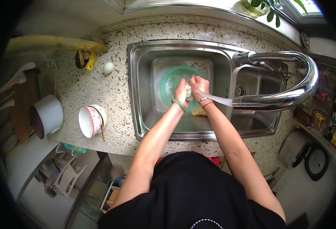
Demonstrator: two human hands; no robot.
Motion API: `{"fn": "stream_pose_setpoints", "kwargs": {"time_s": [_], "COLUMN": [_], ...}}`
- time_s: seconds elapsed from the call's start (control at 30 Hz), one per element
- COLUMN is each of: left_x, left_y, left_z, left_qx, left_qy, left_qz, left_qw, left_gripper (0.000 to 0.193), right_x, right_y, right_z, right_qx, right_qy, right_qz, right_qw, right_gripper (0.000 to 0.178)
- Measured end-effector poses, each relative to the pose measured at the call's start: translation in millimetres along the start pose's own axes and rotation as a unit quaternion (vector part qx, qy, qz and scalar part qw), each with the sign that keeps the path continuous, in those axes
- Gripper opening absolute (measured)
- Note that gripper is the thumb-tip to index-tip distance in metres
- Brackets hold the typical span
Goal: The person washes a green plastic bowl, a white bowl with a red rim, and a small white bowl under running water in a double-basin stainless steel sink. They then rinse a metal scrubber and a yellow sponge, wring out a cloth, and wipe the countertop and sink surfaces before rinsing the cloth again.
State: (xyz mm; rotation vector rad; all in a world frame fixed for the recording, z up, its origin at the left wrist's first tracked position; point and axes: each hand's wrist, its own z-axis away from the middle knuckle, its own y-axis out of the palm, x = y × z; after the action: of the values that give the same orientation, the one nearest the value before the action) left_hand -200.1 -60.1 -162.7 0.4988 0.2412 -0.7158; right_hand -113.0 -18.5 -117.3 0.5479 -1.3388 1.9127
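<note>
Both of my hands are over a green translucent basin [167, 78] in the large bowl of the steel sink [141, 95]. Between them is a crumpled, whitish wet cloth [189, 93]. My left hand [180, 91], with a pale bangle at its wrist, is closed around its left side. Fingers curled, my right hand [199, 87] grips the other side. A stream of water [217, 99] runs from the chrome faucet [267, 103] onto my right hand. Partly hidden under my right wrist lies a yellowish, rough-textured thing [199, 112] whose kind I cannot make out.
Left of the sink, a white egg [108, 68], a yellow mug [90, 61] and stacked bowls [88, 122] stand on the speckled counter [70, 84]. Farther left is a white pot [49, 114]. The faucet arches over the smaller sink bowl [256, 118]; bottles [322, 118] fill a rack at right.
</note>
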Motion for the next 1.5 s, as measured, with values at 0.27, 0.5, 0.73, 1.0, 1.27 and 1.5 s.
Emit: {"fn": "stream_pose_setpoints", "kwargs": {"time_s": [0.27, 0.5, 0.73, 1.0, 1.27, 1.5], "left_x": [-36.4, -13.8, -29.4, 8.2, 2.4, -38.9], "left_y": [-17.5, -15.7, 17.8, -29.4, -24.3, -47.2], "left_z": [38.3, 18.3, 65.0, 0.7, 15.0, 23.5], "left_qx": [0.016, 0.186, 0.19, 0.352, 0.014, 0.046], "left_qy": [-0.091, -0.099, -0.115, -0.01, -0.007, -0.027], "left_qz": [0.016, 0.091, 0.024, 0.222, 0.022, 0.056], "left_qw": [0.996, 0.973, 0.975, 0.909, 1.0, 0.997], "left_gripper": [0.038, 0.038, 0.042, 0.042, 0.035, 0.03], "right_x": [-62.9, 18.0, 52.1, 40.9, -20.1, -35.3], "right_y": [-21.5, -16.3, -19.1, 8.7, -0.3, -41.2], "right_z": [-2.5, 77.5, 95.4, 56.3, 11.5, 42.0], "right_qx": [0.191, 0.066, -0.016, -0.047, -0.017, 0.146], "right_qy": [0.2, -0.227, -0.3, -0.268, -0.059, -0.069], "right_qz": [-0.283, -0.082, 0.061, -0.002, -0.023, -0.243], "right_qw": [0.918, 0.968, 0.952, 0.962, 0.998, 0.956], "right_gripper": [0.034, 0.025, 0.019, 0.025, 0.037, 0.025]}}
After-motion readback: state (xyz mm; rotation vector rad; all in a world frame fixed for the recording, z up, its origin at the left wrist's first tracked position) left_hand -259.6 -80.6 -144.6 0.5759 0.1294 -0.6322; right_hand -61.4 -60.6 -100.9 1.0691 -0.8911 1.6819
